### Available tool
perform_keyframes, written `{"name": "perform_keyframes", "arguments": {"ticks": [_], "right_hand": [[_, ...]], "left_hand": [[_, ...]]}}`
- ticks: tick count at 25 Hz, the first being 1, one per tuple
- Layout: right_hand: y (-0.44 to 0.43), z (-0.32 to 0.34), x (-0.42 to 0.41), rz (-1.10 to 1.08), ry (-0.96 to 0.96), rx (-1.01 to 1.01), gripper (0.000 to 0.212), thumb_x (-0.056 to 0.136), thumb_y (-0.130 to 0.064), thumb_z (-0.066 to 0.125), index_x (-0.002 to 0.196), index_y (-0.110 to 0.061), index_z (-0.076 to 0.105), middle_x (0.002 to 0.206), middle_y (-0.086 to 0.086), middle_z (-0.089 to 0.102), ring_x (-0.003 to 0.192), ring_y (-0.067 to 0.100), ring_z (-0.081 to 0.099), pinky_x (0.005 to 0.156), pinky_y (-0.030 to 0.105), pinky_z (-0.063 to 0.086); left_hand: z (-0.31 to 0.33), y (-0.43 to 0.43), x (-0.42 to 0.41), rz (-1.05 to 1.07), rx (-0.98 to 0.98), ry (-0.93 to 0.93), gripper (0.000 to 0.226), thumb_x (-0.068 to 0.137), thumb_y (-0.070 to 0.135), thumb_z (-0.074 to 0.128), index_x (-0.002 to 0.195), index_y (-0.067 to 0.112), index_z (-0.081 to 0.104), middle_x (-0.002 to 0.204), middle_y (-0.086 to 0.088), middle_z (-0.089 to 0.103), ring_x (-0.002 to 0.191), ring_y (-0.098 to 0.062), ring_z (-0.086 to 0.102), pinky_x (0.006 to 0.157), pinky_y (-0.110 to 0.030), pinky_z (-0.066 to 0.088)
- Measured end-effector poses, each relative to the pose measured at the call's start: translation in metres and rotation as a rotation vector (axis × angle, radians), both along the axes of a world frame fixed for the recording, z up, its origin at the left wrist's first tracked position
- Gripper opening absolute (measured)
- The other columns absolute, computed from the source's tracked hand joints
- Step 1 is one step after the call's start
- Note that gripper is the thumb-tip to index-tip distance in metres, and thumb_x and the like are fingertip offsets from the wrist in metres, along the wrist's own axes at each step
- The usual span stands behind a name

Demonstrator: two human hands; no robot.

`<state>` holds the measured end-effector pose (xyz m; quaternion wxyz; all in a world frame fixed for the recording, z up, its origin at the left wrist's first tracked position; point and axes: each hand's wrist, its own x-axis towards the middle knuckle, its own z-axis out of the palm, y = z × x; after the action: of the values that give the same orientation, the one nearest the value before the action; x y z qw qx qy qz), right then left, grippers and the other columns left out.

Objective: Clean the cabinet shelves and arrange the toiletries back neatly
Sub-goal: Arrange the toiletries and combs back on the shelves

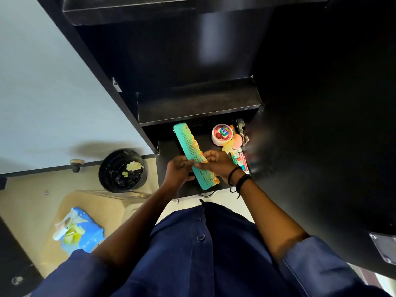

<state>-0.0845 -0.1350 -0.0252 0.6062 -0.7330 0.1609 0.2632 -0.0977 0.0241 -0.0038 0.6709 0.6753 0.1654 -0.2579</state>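
A: Where is the comb now?
B: The turquoise comb (188,143) is held over the bottom shelf (169,153) of the black cabinet (192,103), with its far end pointing to the left.
A: And the hands?
B: The left hand (179,171) has its fingers curled around the comb's near half. The right hand (217,165) pinches its middle.
A: What lies on the shelf?
B: A round jar (221,135), a peach ball (236,139) and small tubes (239,158), all at the right.

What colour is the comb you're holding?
The comb is teal with orange-yellow patches along one edge; head view.
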Motion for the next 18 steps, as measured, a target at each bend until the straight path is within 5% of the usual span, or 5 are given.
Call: {"name": "perform_keyframes", "arguments": {"ticks": [5, 8, 10, 14, 18], "right_hand": [[-0.009, 0.009, -0.007, -0.007, 0.026, 0.229, 0.041, 0.076, 0.001, 0.074, 0.114, -0.01, 0.063, 0.115, 0.008, 0.068, 0.107, 0.023, 0.065, 0.093, 0.038, 0.053], [-0.018, 0.015, -0.014, -0.043, 0.039, 0.245, 0.045, 0.077, 0.007, 0.07, 0.118, -0.007, 0.061, 0.118, 0.01, 0.066, 0.107, 0.022, 0.064, 0.087, 0.031, 0.056], [-0.024, 0.018, -0.015, -0.067, 0.019, 0.201, 0.046, 0.079, 0.008, 0.068, 0.121, -0.007, 0.06, 0.12, 0.011, 0.065, 0.104, 0.018, 0.063, 0.08, 0.026, 0.056], [-0.042, 0.025, -0.016, -0.112, 0.063, 0.201, 0.04, 0.087, -0.003, 0.064, 0.124, -0.019, 0.06, 0.122, 0.004, 0.063, 0.101, 0.027, 0.066, 0.068, 0.043, 0.06], [-0.05, 0.031, -0.02, -0.161, 0.047, 0.195, 0.035, 0.085, -0.005, 0.067, 0.114, -0.023, 0.059, 0.112, 0.001, 0.068, 0.081, 0.021, 0.073, 0.059, 0.034, 0.06]], "left_hand": [[0.008, 0.014, 0.001, 0.009, -0.072, -0.058, 0.017, 0.096, 0.011, 0.051, 0.107, -0.001, 0.056, 0.103, -0.012, 0.068, 0.088, -0.022, 0.071, 0.062, -0.03, 0.059], [0.005, 0.024, 0.001, -0.048, 0.014, -0.095, 0.021, 0.097, 0.014, 0.049, 0.108, -0.003, 0.057, 0.1, -0.011, 0.069, 0.091, -0.025, 0.071, 0.06, -0.028, 0.059], [0.005, 0.031, 0.002, -0.126, 0.159, -0.163, 0.019, 0.097, 0.017, 0.048, 0.105, 0.004, 0.059, 0.097, -0.005, 0.069, 0.09, -0.024, 0.07, 0.059, -0.026, 0.058], [0.017, 0.047, 0.012, -0.447, 0.645, -0.538, 0.025, 0.099, 0.028, 0.044, 0.115, 0.018, 0.06, 0.098, 0.002, 0.065, 0.077, -0.015, 0.064, 0.061, -0.028, 0.056], [0.038, 0.054, 0.026, -0.657, 0.735, -0.718, 0.031, 0.098, 0.036, 0.042, 0.11, 0.017, 0.064, 0.102, -0.004, 0.069, 0.078, -0.014, 0.064, 0.064, -0.031, 0.058]]}}
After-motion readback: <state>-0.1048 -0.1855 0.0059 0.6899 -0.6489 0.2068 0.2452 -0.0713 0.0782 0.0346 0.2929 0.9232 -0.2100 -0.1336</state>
